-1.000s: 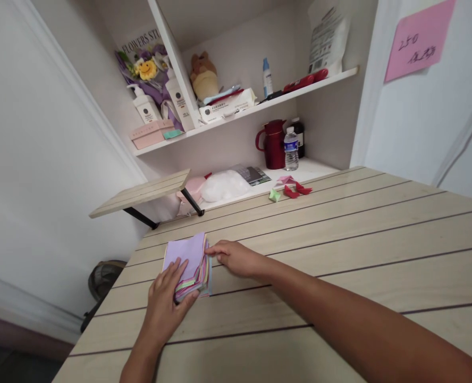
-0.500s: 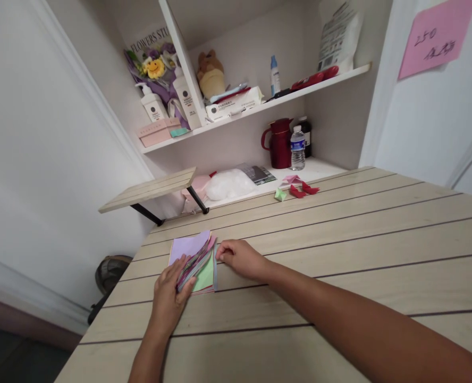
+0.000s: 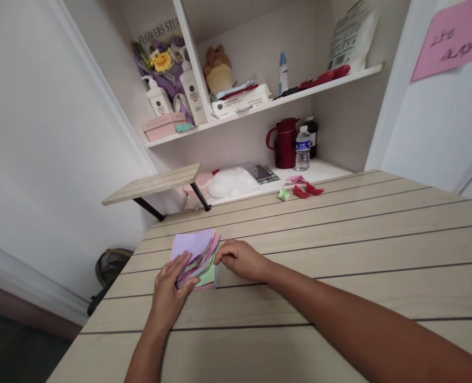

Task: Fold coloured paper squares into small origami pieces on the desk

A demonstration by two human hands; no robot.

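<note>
A stack of square coloured paper (image 3: 192, 244) lies on the table, lilac on top. Its upper sheets bend up along the right side, and a green sheet (image 3: 208, 276) shows beneath them. My left hand (image 3: 173, 279) grips the raised sheets, fingers over the lilac top and thumb at the opened lower side. At the stack's right edge, the fingertips of my right hand (image 3: 238, 259) are pinched together. Whether a sheet is between them is hidden.
Folded red paper pieces (image 3: 308, 190), a green one (image 3: 284, 194) and a pink one (image 3: 295, 180) lie at the table's back edge. A small raised wooden shelf (image 3: 156, 183) stands back left. Behind are a red jug (image 3: 286, 143) and a water bottle (image 3: 303, 149).
The raised sheets have fanned out further to the right over the green sheet. My right fingertips have come slightly closer to the stack's edge. The view has shifted a little.
</note>
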